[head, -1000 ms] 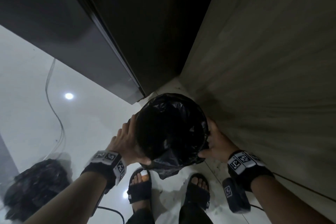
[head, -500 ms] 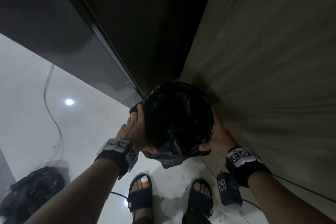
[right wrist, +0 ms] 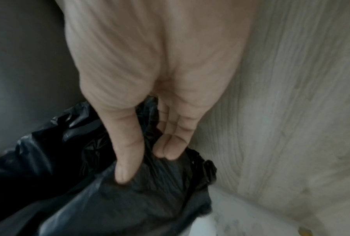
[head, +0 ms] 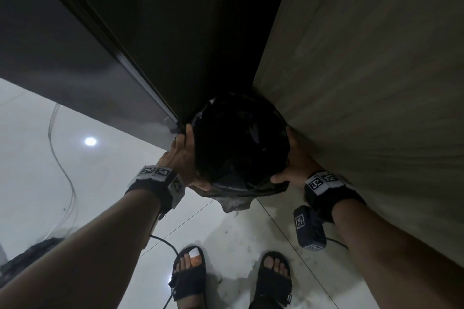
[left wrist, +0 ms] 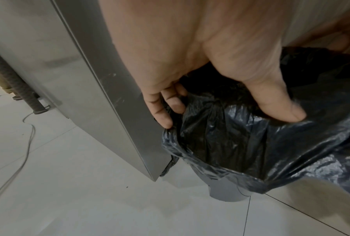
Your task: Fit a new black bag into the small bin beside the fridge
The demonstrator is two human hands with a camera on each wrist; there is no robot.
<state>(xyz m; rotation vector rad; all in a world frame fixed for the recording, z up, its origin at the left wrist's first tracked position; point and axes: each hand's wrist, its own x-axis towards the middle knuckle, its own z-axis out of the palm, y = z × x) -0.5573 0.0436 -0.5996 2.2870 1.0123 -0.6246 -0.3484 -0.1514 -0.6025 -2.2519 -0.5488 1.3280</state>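
Both hands have carried the bin (left wrist: 228,193) away from the person's feet and back into the gap beside the fridge (head: 75,63); a second ago it sat out on the open floor, near the sandals. Now it stands tucked into the corner, the fridge's edge on one side and the pale wood-grain panel (head: 376,83) on the other, just about touching both.

Over its rim the black bag (head: 238,143) is already folded, with a loose flap hanging down the side away from the fridge. Its mouth gapes open and dark.

On the fridge side, the left hand (head: 182,155) grips the rim, fingers curled over the plastic and thumb pressed on the fold. Opposite it, squeezed against the panel, the right hand (head: 292,165) pinches the plastic between thumb and fingertips (right wrist: 168,151).

To my eye the job is nearly finished: bag fitted, bin back in its place. What remains looks like letting go, perhaps smoothing that hanging flap.
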